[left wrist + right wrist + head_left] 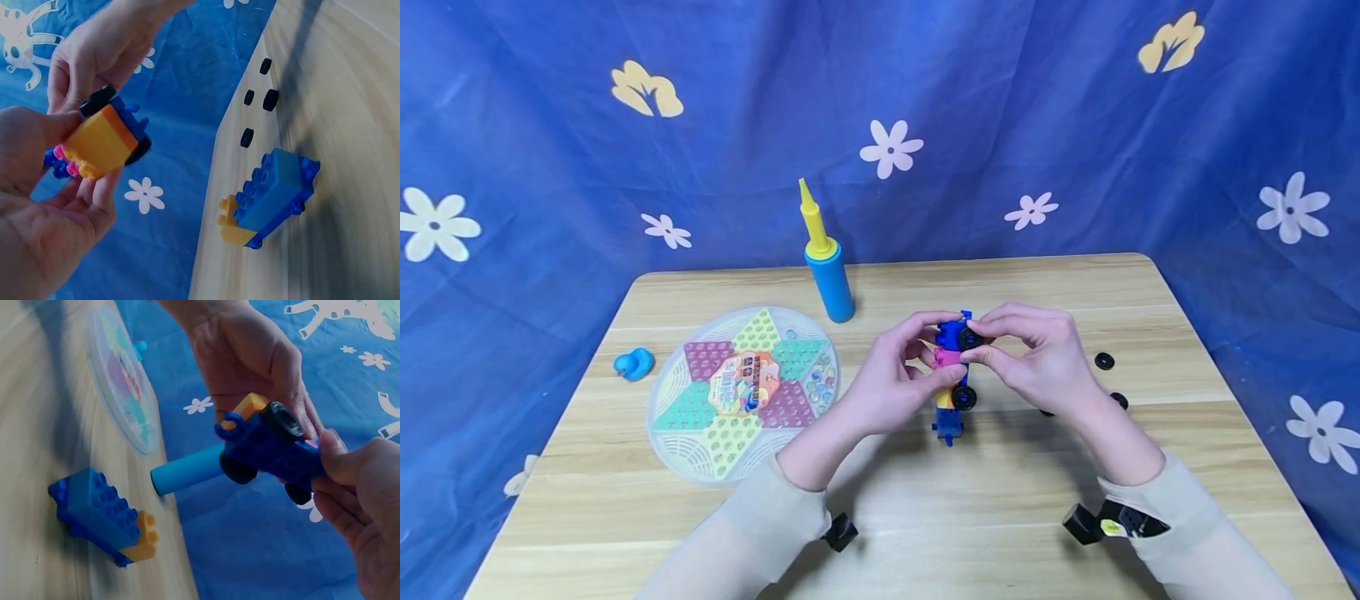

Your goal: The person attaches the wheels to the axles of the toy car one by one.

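A pale wooden table (925, 517) carries a round plastic Chinese-checkers board (741, 392), a blue and yellow hand pump (826, 271) standing upright, and a blue and yellow block stack (269, 197) lying beneath the hands. Above it, the left hand (891, 379) and right hand (1037, 358) both grip a small blue, pink and orange toy-brick car (953, 367), right fingertips pinching its black wheel (970, 338). Loose black wheels (1103, 361) lie near the right wrist.
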The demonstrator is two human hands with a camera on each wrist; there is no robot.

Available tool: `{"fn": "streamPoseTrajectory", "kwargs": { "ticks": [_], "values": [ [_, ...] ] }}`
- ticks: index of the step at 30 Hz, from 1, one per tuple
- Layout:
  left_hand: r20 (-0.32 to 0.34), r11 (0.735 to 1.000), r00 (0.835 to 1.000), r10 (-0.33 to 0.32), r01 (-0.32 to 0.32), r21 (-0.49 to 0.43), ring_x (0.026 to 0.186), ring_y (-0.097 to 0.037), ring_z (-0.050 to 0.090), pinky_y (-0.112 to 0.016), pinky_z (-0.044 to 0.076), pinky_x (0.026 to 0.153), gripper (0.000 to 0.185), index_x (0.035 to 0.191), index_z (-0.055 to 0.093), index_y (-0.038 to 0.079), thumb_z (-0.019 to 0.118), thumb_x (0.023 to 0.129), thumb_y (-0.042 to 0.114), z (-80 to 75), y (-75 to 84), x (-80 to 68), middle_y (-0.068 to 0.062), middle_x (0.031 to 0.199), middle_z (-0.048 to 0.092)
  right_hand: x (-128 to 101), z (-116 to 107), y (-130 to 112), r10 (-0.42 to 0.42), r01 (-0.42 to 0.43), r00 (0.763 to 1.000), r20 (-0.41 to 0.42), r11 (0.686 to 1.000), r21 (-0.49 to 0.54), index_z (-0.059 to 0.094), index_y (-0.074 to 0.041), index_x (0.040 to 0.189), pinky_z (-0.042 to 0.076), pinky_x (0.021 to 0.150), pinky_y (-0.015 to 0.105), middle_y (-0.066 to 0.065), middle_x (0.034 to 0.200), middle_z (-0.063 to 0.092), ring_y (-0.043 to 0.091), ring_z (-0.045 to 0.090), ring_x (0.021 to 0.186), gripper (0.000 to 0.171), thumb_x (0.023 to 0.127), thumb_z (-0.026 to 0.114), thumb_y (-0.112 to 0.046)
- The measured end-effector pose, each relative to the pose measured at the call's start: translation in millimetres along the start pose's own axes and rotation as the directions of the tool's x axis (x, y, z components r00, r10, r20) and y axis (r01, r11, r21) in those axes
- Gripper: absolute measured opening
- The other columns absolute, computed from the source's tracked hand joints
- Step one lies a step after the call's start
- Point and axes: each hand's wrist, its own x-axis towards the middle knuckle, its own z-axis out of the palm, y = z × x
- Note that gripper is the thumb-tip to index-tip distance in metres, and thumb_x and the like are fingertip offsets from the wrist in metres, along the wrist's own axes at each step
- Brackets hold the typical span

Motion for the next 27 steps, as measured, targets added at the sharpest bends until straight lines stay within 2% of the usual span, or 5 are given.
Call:
{"fn": "streamPoseTrajectory", "kwargs": {
  "ticks": [5,11,20,27],
  "values": [
    [0.001,0.999,1.000,-0.003,0.002,0.035,0.087,-0.023,0.066,-0.035,0.060,0.064,0.054,0.145,0.062,0.021,0.082,0.095,0.015,-0.4,-0.8,0.4,-0.005,0.117,0.067,-1.7,2.6,1.9,0.023,-0.022,1.000,-0.020,1.000,0.015,0.083,-0.003,0.094,0.059,0.085,0.022,0.004,0.089,0.079,0.022,0.076,0.083,0.033,0.067,0.096,0.011],
    [0.013,1.000,1.000,-0.025,0.025,0.008,0.087,-0.024,0.066,-0.036,0.062,0.066,0.055,0.147,0.060,0.021,0.081,0.096,0.014,-1.7,-4.8,0.9,-0.007,0.116,0.067,-2.2,3.6,3.3,0.029,-0.029,1.000,0.000,1.000,0.005,0.084,-0.004,0.098,0.058,0.082,0.020,0.002,0.090,0.078,0.016,0.074,0.079,0.033,0.070,0.096,0.008],
    [0.043,1.000,0.999,-0.005,0.005,-0.004,0.087,-0.023,0.068,-0.039,0.062,0.067,0.054,0.146,0.059,0.024,0.080,0.097,0.014,-4.2,-8.3,-0.3,-0.003,0.116,0.068,-2.2,-3.4,-0.7,-0.007,0.006,0.998,0.064,1.000,0.014,0.083,-0.005,0.108,0.058,0.082,0.022,0.000,0.096,0.077,0.015,0.072,0.081,0.040,0.072,0.096,0.004],
    [0.057,1.000,0.998,0.006,-0.007,0.010,0.088,-0.022,0.068,-0.038,0.062,0.067,0.054,0.147,0.059,0.025,0.080,0.098,0.015,-4.5,-9.6,-1.4,-0.002,0.116,0.067,-3.8,-4.4,-0.7,-0.039,0.037,0.996,0.082,0.999,0.025,0.082,-0.006,0.111,0.058,0.077,0.024,-0.003,0.096,0.076,0.013,0.071,0.080,0.041,0.074,0.095,0.005]
  ]
}}
